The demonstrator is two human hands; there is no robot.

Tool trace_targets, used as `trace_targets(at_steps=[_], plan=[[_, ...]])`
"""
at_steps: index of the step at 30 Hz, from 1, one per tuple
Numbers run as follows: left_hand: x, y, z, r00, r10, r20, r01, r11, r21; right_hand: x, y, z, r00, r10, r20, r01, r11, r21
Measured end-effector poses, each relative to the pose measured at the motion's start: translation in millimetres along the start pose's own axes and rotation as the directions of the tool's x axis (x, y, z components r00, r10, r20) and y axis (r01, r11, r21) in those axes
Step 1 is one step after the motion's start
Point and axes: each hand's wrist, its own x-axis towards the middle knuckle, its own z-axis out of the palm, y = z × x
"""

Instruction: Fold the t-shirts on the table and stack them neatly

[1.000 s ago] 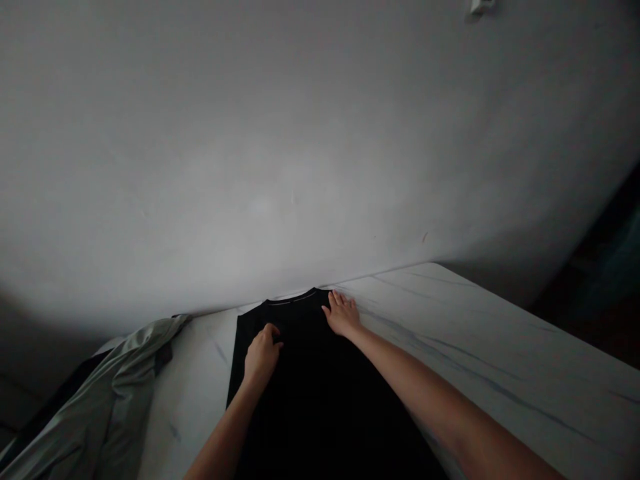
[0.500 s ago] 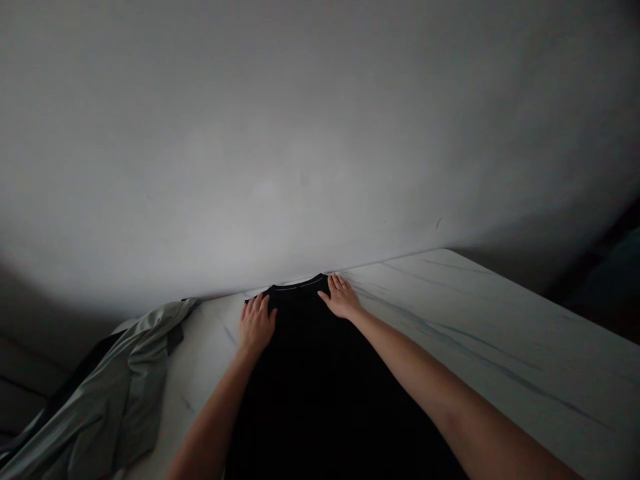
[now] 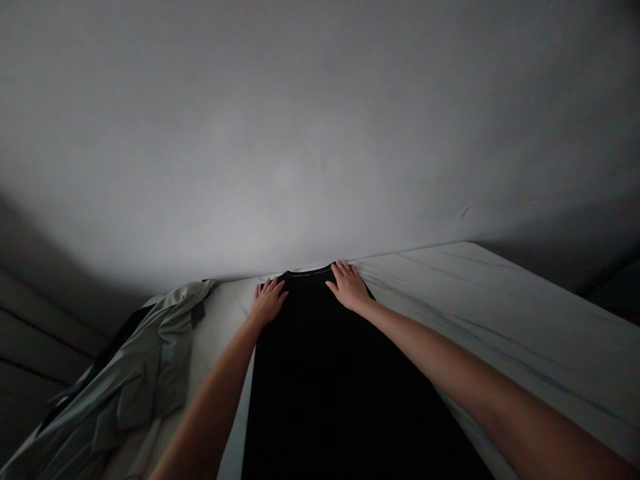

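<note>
A black shirt [image 3: 320,373] lies spread out on a white marble-patterned table [image 3: 480,320], its neckline at the far edge by the wall. My left hand [image 3: 269,301] rests on the shirt's far left corner, fingers spread and pointing away from me. On the far right shoulder of the shirt lies my right hand [image 3: 349,287], flat, with the thumb held apart from the fingers. Neither hand grips the cloth. The near end of the shirt runs out of view at the bottom.
Grey-green clothing [image 3: 160,360] lies in folds along the table's left side, with a darker cloth [image 3: 125,330] partly under it. A plain pale wall [image 3: 300,147] rises directly behind the table. The right side of the table slopes off toward a dark area.
The view has shifted left, so the shirt and clothing appear farther right. Both hands stay at the shirt's far end; my right hand now lies more fully over its shoulder.
</note>
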Motion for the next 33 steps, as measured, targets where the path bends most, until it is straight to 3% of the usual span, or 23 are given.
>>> trace_targets(at_steps=[2,4,8,16,23,33], plan=[[2,2,-7.7,0.999,0.033,-0.037,-0.034,0.999,-0.021,-5,-15,-7,0.988,-0.155,0.006,0.155,0.986,0.059],[5,5,-14.8,0.999,0.033,-0.033,-0.034,0.999,-0.025,-7,-29,-12,0.974,-0.227,0.026,0.222,0.967,0.125],[15,11,-23.6,1.000,-0.013,0.025,0.014,1.000,-0.021,-1,-46,-21,0.986,-0.161,0.033,0.155,0.977,0.148],[29,6,-27.2,0.996,-0.010,0.090,0.018,0.997,-0.080,15,-64,-19,0.975,-0.137,0.175,0.122,0.988,0.096],[34,0,-23.5,0.994,0.055,0.097,-0.044,0.993,-0.110,20,-61,-21,0.970,-0.118,0.212,0.107,0.992,0.065],[34,-10,-8.4,0.999,0.009,-0.045,-0.009,1.000,0.009,16,-57,-12,0.972,-0.162,0.170,0.156,0.986,0.052]])
